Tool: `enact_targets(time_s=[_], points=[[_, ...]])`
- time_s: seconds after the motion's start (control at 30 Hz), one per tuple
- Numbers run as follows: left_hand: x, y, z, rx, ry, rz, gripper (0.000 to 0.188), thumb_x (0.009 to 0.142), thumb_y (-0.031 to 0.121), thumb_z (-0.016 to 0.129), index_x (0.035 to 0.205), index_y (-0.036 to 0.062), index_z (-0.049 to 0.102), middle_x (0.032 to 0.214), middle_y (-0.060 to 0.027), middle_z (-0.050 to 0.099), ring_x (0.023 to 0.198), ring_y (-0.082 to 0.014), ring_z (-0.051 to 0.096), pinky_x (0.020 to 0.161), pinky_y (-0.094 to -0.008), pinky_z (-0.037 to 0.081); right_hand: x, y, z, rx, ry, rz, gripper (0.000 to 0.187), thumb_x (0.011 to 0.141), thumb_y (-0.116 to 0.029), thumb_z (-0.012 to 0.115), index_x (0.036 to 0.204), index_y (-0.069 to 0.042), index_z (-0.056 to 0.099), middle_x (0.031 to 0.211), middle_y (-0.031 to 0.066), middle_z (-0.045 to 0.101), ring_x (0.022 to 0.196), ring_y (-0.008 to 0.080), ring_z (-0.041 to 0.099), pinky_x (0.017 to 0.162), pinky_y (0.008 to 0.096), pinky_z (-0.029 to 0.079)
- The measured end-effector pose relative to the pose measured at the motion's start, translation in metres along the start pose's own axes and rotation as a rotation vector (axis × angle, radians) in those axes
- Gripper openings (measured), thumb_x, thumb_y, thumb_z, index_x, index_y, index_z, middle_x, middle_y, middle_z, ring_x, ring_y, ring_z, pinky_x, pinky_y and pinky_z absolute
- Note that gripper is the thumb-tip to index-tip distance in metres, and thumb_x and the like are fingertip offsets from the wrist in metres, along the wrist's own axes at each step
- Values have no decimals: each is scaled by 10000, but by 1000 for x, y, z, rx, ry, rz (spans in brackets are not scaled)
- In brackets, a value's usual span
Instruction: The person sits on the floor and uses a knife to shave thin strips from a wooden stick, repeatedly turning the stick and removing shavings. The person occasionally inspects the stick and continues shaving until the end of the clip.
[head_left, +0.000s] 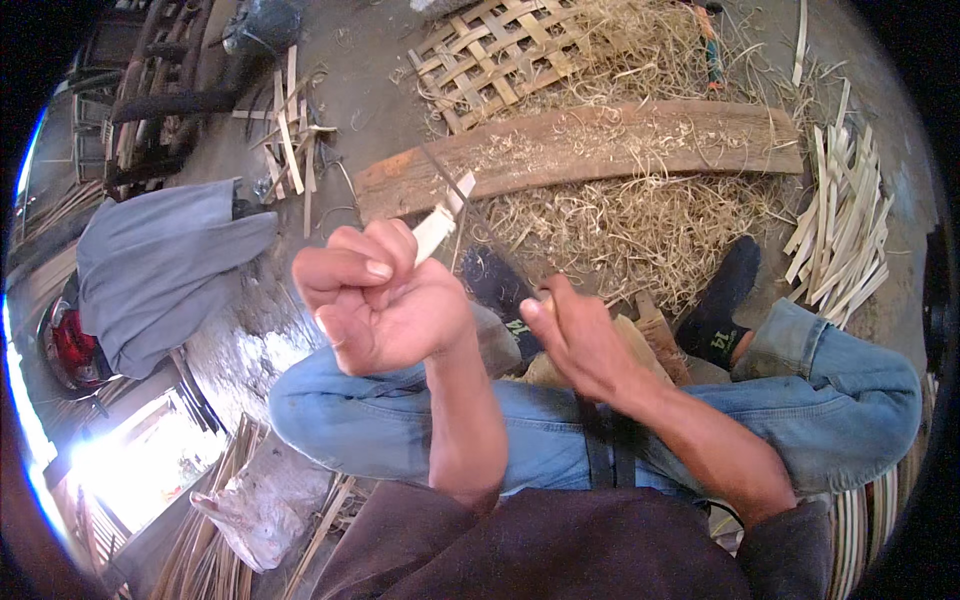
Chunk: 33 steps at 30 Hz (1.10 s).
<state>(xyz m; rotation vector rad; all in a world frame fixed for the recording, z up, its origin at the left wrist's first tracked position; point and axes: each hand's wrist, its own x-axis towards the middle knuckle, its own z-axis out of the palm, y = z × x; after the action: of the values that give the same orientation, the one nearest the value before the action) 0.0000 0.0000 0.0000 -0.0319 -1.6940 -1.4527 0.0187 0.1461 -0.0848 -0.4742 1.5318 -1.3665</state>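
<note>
My left hand point(385, 300) is raised over my left leg, its fingers curled around a short pale strip point(433, 234) that looks like split bamboo. The strip points up and away from the fist. My right hand point(585, 340), above my lap, is closed on a knife point(480, 218), its handle mostly hidden in the fingers. The long thin dark blade slants far and left. It crosses the strip near its far end; whether it touches or cuts in, I cannot tell.
Beyond my feet a curved wooden plank point(590, 148) lies among curly shavings point(590, 235). An open-weave panel point(500, 55) is farther off. Loose pale strips point(840, 215) are piled at right. On the left, a grey cloth point(160, 270) drapes near more strips point(288, 135).
</note>
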Motion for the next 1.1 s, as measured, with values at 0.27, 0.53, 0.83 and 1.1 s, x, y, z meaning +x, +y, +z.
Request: enact_targets(time_s=[0.27, 0.53, 0.83, 1.1], points=[[-47, -57, 46, -216, 256, 0, 467, 905, 429, 539, 706, 25, 415, 568, -17, 340, 451, -67, 255, 426, -231, 168, -21, 9, -63, -265, 211, -164, 375, 951, -304, 533, 1023, 56, 454, 717, 269, 595, 733, 485, 597, 630, 534, 470], [-53, -50, 49, -220, 280, -48, 501, 892, 466, 556, 698, 30, 405, 565, -28, 344, 439, -69, 247, 424, -233, 161, -27, 14, -67, -237, 235, -206, 365, 947, -306, 538, 994, 48, 459, 746, 267, 613, 740, 480, 608, 632, 526, 478], [-48, -51, 47, -179, 265, -30, 487, 912, 449, 538, 700, 33, 401, 573, -23, 338, 445, -68, 232, 423, -242, 160, -27, 23, -60, -195, 252, -302, 346, 955, -261, 529, 1113, 38, 457, 727, 241, 591, 698, 440, 597, 622, 485, 458], [-52, -47, 48, -121, 303, -71, 476, 896, 453, 540, 705, 39, 401, 568, -25, 342, 442, -71, 232, 425, -239, 164, -25, 20, -61, -251, 197, -171, 377, 926, -293, 570, 1072, 39, 465, 798, 291, 602, 767, 492, 601, 649, 534, 483]])
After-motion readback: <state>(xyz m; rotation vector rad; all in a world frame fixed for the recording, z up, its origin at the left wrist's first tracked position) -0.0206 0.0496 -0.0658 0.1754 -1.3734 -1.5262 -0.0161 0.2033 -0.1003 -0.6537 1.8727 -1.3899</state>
